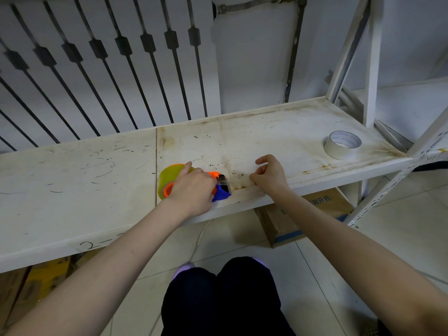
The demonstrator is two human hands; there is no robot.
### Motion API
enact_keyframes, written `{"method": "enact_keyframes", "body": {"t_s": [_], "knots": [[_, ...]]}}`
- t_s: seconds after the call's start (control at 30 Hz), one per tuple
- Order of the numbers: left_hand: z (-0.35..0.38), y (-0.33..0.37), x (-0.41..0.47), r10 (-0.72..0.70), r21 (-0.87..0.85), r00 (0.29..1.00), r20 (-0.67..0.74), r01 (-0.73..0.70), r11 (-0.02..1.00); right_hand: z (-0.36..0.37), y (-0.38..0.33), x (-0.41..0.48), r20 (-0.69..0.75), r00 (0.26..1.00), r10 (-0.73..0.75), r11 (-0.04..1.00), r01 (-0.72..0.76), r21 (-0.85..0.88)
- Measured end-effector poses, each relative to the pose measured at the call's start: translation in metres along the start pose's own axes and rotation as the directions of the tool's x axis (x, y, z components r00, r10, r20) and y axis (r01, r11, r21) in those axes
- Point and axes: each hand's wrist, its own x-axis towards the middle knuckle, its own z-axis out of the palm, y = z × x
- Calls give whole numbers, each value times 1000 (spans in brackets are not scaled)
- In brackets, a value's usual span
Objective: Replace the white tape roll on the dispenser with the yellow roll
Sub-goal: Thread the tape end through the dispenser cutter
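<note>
The orange and blue tape dispenser (pixel 219 187) lies on the white shelf (pixel 72 180) near its front edge, with the yellow roll (pixel 169 175) mounted on its orange hub. My left hand (pixel 194 187) presses down on top of the dispenser and grips it. My right hand (pixel 269 175) is just right of the dispenser's blade end, fingers pinched on a strip of clear tape drawn out from it. The white tape roll (pixel 341 145) lies flat on the shelf far to the right, apart from both hands.
A white shelf upright (pixel 371 69) stands at the back right. A cardboard box (pixel 305 217) sits on the tiled floor under the shelf. Black railing bars (pixel 121 81) run behind the shelf. My knees (pixel 225 294) are below the front edge.
</note>
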Motion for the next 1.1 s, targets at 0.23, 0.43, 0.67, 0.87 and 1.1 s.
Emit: {"method": "enact_keyframes", "body": {"t_s": [0.23,0.43,0.67,0.87,1.1], "knots": [[5,-4,0,42,154,997,64,-51,987,9,-2,3,-105,990,-94,994,99,44],[4,-4,-1,40,246,996,83,-59,967,20,-6,12,-41,998,-46,998,45,-33],[0,3,4,38,369,989,144,-89,925,26,-23,23,20,999,-48,991,50,-124],[3,9,-3,28,465,990,142,-92,881,28,-22,22,32,997,-75,978,80,-195],[9,9,-10,23,398,998,52,-42,916,14,-16,17,7,999,-50,990,50,-135]]}}
